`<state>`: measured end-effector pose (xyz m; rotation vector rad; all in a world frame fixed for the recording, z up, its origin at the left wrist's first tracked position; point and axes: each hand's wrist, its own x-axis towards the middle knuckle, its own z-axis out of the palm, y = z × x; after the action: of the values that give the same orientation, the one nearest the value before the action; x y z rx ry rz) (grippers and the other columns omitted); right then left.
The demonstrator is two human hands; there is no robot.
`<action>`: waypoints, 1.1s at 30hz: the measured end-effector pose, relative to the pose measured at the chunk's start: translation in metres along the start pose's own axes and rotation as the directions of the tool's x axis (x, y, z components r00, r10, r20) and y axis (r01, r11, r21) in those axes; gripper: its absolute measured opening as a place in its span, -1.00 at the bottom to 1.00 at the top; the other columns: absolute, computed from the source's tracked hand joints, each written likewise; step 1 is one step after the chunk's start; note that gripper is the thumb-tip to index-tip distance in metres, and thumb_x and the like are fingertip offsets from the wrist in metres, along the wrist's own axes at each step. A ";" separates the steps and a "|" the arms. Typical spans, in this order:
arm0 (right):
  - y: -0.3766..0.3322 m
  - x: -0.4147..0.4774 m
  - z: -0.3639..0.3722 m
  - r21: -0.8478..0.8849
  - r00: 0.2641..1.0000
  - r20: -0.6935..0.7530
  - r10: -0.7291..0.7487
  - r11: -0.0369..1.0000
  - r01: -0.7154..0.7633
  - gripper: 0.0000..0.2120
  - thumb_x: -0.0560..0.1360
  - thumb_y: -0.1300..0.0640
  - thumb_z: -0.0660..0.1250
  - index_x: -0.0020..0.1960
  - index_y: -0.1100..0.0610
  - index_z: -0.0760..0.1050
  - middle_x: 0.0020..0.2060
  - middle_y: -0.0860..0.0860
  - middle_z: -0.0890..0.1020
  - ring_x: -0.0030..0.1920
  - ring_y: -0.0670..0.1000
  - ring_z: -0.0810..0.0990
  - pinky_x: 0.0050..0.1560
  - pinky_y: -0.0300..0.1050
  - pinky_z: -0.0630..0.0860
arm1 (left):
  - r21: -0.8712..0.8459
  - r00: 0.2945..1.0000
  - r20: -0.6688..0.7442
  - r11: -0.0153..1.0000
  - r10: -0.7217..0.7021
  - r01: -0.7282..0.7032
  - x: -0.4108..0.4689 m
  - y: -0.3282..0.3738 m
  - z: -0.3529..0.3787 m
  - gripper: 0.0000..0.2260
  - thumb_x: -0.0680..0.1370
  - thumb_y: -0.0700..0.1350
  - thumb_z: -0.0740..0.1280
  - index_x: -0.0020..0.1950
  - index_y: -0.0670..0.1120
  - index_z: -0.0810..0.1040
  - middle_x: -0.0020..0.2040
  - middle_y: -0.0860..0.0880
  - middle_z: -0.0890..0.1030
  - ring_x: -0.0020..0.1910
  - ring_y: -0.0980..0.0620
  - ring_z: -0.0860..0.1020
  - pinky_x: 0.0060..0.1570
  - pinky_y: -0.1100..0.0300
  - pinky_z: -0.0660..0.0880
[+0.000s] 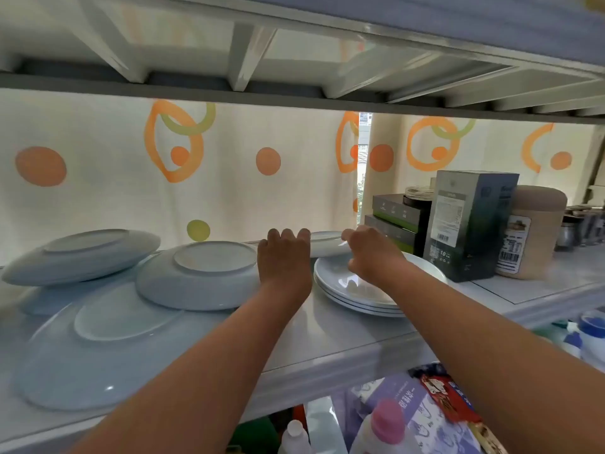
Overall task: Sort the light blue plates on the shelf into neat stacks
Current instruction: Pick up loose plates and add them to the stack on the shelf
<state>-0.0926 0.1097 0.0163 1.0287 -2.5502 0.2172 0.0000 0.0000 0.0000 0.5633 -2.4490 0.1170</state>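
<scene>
Obs.: both hands are in on the shelf, far side, working one plate between them. Left hand: fingers curled over the near-left rim of the held plate, knuckles up. Right hand: thumb on top and fingers curled under the plate's right rim, pinching it. The held plate is foot-ring up, i.e. upside down, roughly level and apart from the shelf surface. It sits just behind and above the stack, with its right part overlapping the stack's rear edge. The stack is three plates right way up, nested evenly, directly below the right hand. Judgement: the step in hand is adding this plate to that stack. Key relation: the stack lies toward the person and slightly right of the held plate, so the move is short, back toward the body and down. The plate is round, so it has no long axis to align, only centres. The orientations are opposed, which suggests a flip before seating, with the right hand as the nearer pivot. Remaining, all inverted and left of the left hand: middle plate, rear-left plate tilted on another, and front plate at the shelf lip. Risk: rim contact with the dark box just right of the stack.
</scene>
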 end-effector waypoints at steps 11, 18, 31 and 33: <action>-0.006 0.018 0.000 -0.211 0.992 0.077 -0.100 0.971 0.114 -0.62 0.48 0.17 0.28 0.28 0.13 0.40 0.07 0.11 0.55 0.09 0.12 0.53 -0.07 -0.05 0.48 | -0.164 0.998 0.010 0.985 -0.055 0.056 -0.002 -0.007 -0.012 -0.60 0.48 -0.10 0.26 0.31 -0.05 0.33 0.12 -0.14 0.48 0.12 -0.15 0.44 0.03 0.05 0.39; -0.014 0.023 0.003 -0.229 0.988 0.119 -0.100 0.965 0.125 -0.70 0.51 0.20 0.23 0.24 0.17 0.41 0.08 0.14 0.56 0.08 0.14 0.55 -0.06 -0.05 0.48 | -0.193 0.997 -0.003 0.978 -0.079 0.077 -0.005 -0.014 -0.017 -0.62 0.48 -0.07 0.22 0.30 -0.04 0.33 0.10 -0.14 0.52 0.12 -0.14 0.43 0.01 0.06 0.37; -0.029 0.018 -0.011 -0.337 0.981 -0.171 -0.094 0.941 0.032 -0.80 0.50 0.36 0.21 0.10 0.25 0.49 -0.06 0.15 0.65 -0.04 0.17 0.64 -0.12 -0.05 0.51 | -0.296 0.983 -0.101 0.948 -0.152 0.116 -0.005 -0.025 -0.028 -0.67 0.51 -0.02 0.18 0.27 -0.05 0.38 0.08 -0.14 0.56 0.11 -0.16 0.42 0.03 0.04 0.36; -0.026 0.017 -0.014 -0.337 0.973 -0.215 -0.089 0.941 0.012 -0.77 0.47 0.41 0.19 0.08 0.25 0.49 -0.08 0.16 0.66 -0.05 0.19 0.66 -0.16 -0.04 0.51 | -0.313 0.979 -0.126 0.943 -0.162 0.116 -0.006 -0.025 -0.029 -0.67 0.52 -0.01 0.17 0.26 -0.06 0.39 0.07 -0.14 0.56 0.11 -0.16 0.42 0.03 0.04 0.35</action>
<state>-0.0813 0.0838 0.0360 0.8812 -2.2494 -0.1060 0.0309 -0.0139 0.0185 0.5650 -2.2149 -0.2642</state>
